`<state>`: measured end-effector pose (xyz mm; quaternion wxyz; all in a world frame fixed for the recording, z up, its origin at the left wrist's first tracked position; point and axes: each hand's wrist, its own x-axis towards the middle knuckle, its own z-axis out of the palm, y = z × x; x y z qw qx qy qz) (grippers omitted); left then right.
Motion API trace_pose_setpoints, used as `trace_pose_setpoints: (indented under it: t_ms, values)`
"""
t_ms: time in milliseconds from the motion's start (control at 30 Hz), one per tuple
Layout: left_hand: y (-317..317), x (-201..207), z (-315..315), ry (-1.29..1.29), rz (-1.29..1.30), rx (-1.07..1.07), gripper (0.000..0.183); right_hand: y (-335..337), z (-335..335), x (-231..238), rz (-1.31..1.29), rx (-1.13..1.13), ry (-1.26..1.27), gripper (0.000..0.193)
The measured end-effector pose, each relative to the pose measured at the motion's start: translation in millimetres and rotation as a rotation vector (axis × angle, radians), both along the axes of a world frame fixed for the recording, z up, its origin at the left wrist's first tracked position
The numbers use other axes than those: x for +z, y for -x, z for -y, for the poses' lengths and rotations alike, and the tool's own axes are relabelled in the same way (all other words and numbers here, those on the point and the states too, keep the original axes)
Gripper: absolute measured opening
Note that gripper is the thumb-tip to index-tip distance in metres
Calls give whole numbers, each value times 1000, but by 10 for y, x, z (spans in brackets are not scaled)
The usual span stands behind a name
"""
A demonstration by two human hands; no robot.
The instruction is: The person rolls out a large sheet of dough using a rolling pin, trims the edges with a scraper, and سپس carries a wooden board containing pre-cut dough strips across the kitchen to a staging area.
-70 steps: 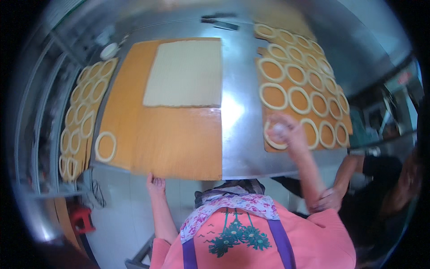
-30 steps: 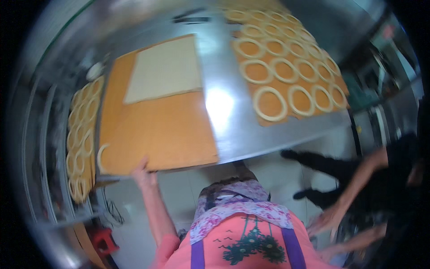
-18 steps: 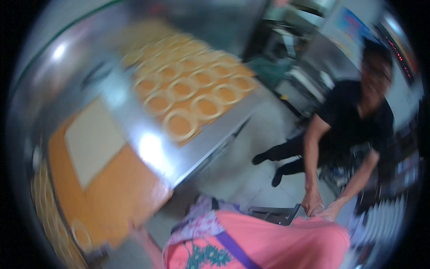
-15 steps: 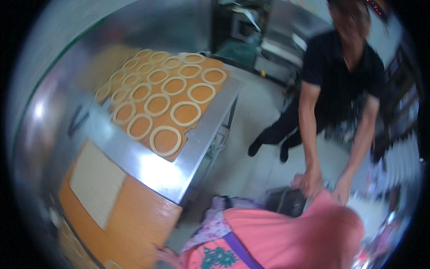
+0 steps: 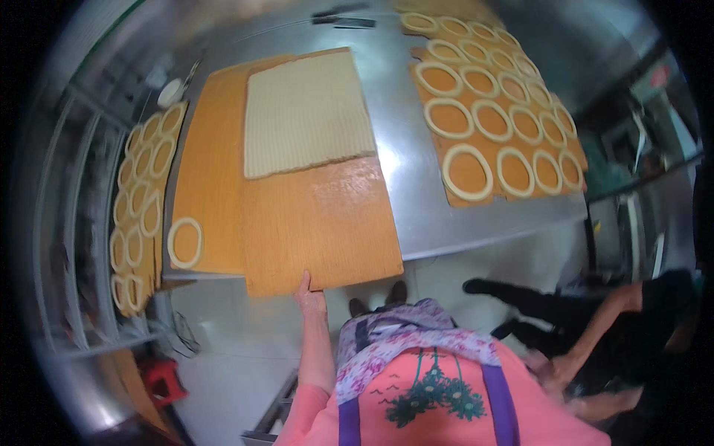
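Left hand (image 5: 309, 296) touching board (image 5: 320, 223) edge; right hand hidden

light: bright overhead | glare: steel table (image 5: 416, 171) centre | blur: right, co-worker's arm (image 5: 595, 342) | edges: bent, dark fisheye rim

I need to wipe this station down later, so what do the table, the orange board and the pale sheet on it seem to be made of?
Table: looks like stainless steel, grey with a bright glare. Orange board, touched at its near edge by the left hand: probably wood or laminate, smooth and slightly glossy. Pale sheet: likely rolled dough, matte cream with faint ribbing.
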<state>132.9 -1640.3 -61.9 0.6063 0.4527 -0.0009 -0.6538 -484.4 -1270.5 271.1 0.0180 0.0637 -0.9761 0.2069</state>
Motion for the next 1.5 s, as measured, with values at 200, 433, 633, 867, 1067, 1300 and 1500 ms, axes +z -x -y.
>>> trace_pose_setpoints:
  t_ms: [200,433,633,867,1067,1300,1500]
  values:
    - [308,484,-306,42,49,79,48,49,388,91,-8,86,36,26]
    - [480,486,-49,24,105,367,60,-474,1728,-175,126,338,227,27]
    - [329,138,-55,-83,153,190,65,-2002,2612,-723,511,487,267,28]
    - [200,432,-86,-155,242,279,57,-2583,3050,-788,675,554,204,29]
    - [217,187,32,-107,72,178,61,-2517,2849,-753,684,484,219,30]
    - [251,462,36,-190,-41,99,49,-2292,2553,-971,704,500,45,31]
    - [251,136,79,-53,15,168,55,-2346,3758,-974,851,628,474,20]
